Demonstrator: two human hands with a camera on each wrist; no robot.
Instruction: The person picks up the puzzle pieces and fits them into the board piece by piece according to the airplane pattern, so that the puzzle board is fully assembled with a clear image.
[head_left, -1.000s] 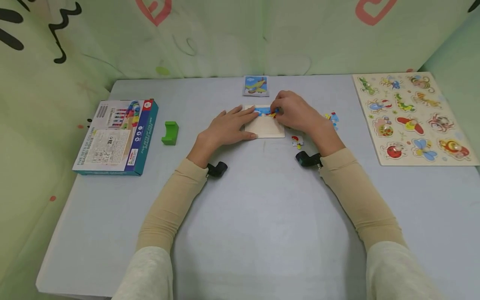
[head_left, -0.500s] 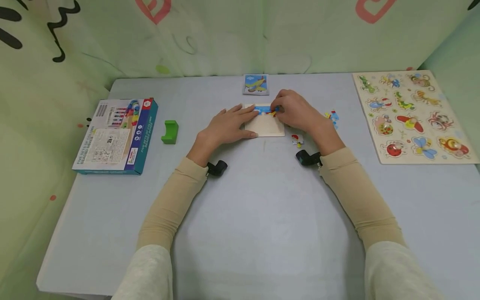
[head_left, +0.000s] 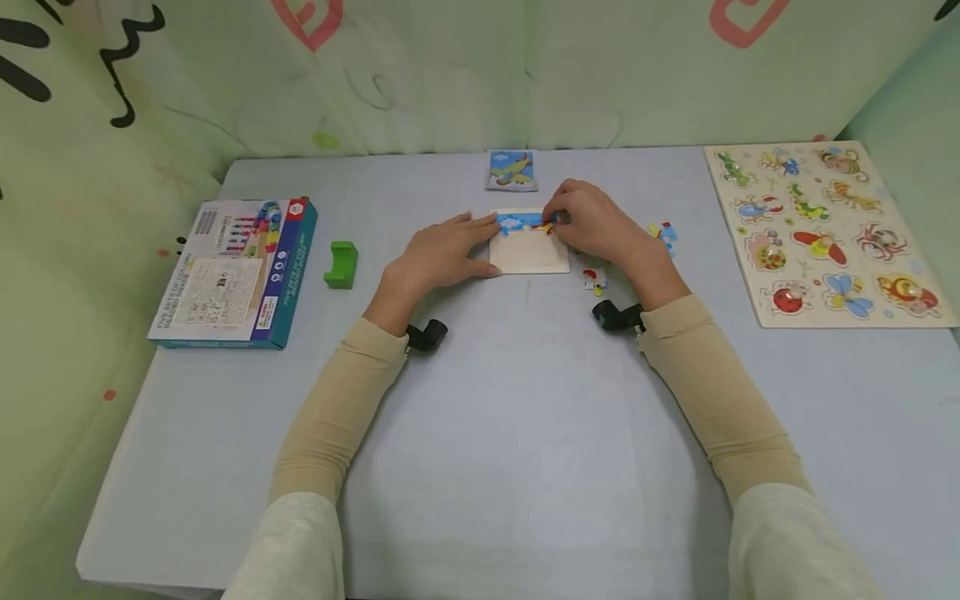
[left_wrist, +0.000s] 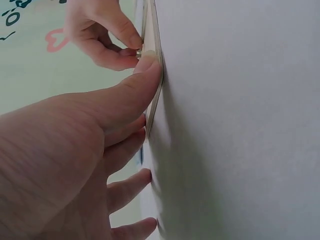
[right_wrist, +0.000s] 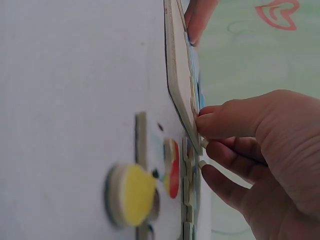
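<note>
A small wooden puzzle board point(head_left: 528, 257) lies in the middle of the table, with blue puzzle pieces point(head_left: 513, 222) along its far side. At the board's left edge my left hand point(head_left: 442, 254) rests with fingers extended; in the left wrist view its thumb point(left_wrist: 149, 70) touches the board's edge. My right hand point(head_left: 596, 223) pinches a small puzzle piece point(head_left: 550, 227) at the board's far right corner, mostly covered by the fingers. Just right of the board lies a loose white, red and yellow puzzle piece point(head_left: 595, 282). More blue and red pieces point(head_left: 666, 237) lie beyond the right wrist.
Behind the board lies an airplane picture card point(head_left: 512, 171). A green block point(head_left: 341, 265) and a flat printed box point(head_left: 232, 275) are on the left. On the right is a wooden board of insect and animal shapes point(head_left: 828, 237). A green curtain point(head_left: 450, 83) hangs behind the table.
My left hand has slid a little left, uncovering more of the blue pieces at the board's far left. The right hand has stayed almost in place, still pinching at the far right corner.
</note>
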